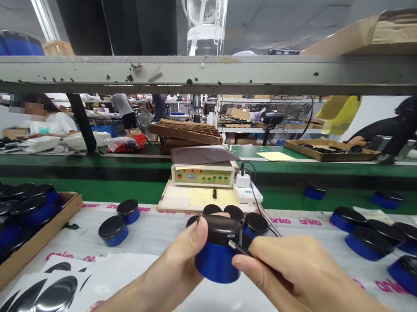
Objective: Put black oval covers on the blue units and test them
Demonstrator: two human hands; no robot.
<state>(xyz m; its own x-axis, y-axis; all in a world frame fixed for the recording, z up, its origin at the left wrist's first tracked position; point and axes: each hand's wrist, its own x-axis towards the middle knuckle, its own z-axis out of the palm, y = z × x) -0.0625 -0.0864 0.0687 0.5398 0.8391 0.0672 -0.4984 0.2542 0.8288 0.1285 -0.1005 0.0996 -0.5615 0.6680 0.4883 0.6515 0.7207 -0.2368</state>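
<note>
My left hand point(178, 259) grips a round blue device with a black top point(218, 256), held up over the white sheet on the bench. My right hand point(292, 279) pinches a black cable plug point(238, 248) whose tip meets the device's side, just under the black rim. The cable runs back toward a cream tester box point(202, 174) with red and green lights. Three more blue devices point(255, 224) stand just behind the held one.
A cardboard tray point(19, 250) of several blue devices is at the left. Two loose ones point(114, 229) stand nearby, several more at the right point(382, 239). Printed sheets point(48, 293) lie at the front left. A green conveyor point(116, 186) runs behind. People work at benches beyond.
</note>
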